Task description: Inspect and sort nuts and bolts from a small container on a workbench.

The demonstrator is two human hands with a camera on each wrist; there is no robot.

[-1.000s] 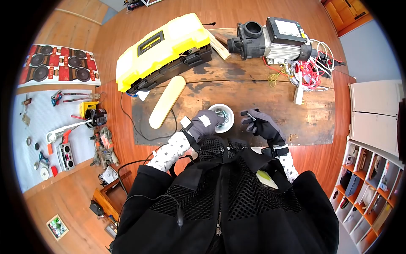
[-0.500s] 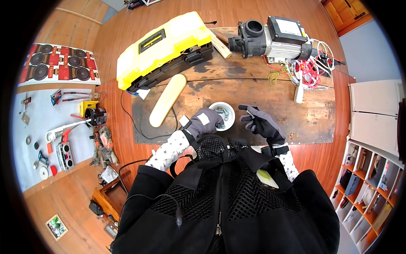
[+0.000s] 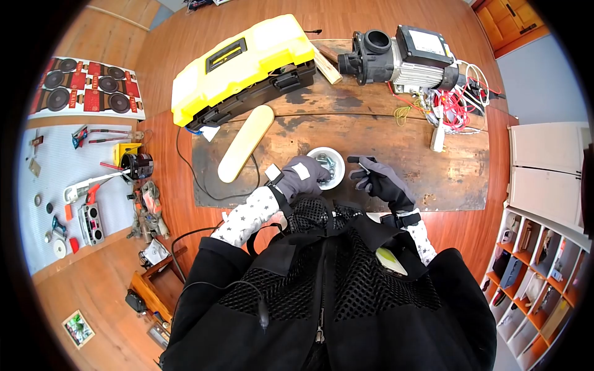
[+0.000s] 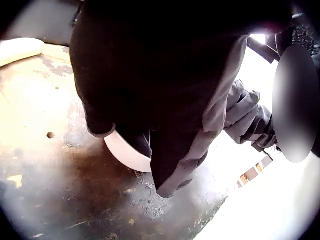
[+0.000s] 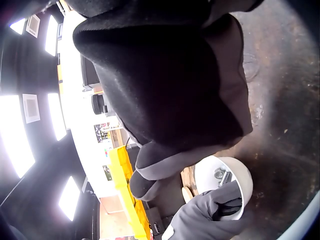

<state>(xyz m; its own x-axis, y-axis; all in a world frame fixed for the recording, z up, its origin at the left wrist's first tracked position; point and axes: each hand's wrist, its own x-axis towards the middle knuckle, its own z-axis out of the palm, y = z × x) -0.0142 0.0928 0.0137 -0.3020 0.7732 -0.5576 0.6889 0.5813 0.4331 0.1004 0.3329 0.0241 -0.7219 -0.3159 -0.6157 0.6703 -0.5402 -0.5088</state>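
In the head view, the gloved left hand (image 3: pixel 302 175) reaches over the near left side of a white bowl (image 3: pixel 339 175), its fingertips partly hidden inside. Silver bolts (image 3: pixel 327 162) lie in the bowl. The right wrist view shows the left hand (image 5: pixel 207 212) with bent fingers inside the rim, beside a bolt (image 5: pixel 226 178); any grip is hidden. To the right of the bowl, the gloved right hand (image 3: pixel 387 184) is raised with the index finger extended, pinching a small metal piece (image 3: pixel 366 169) that is too small to identify.
A yellow and black toolbox (image 3: pixel 247 68) stands at the back left of the wooden table (image 3: pixel 458 179), near a long pale board (image 3: pixel 246 143). At the back right are a pump with a motor (image 3: pixel 402 62), red wires (image 3: pixel 455 108) and a white plug (image 3: pixel 438 137).
The right hand's index finger has straightened toward the bowl. The left hand stays at the bowl with little movement. The head view has shifted slightly.
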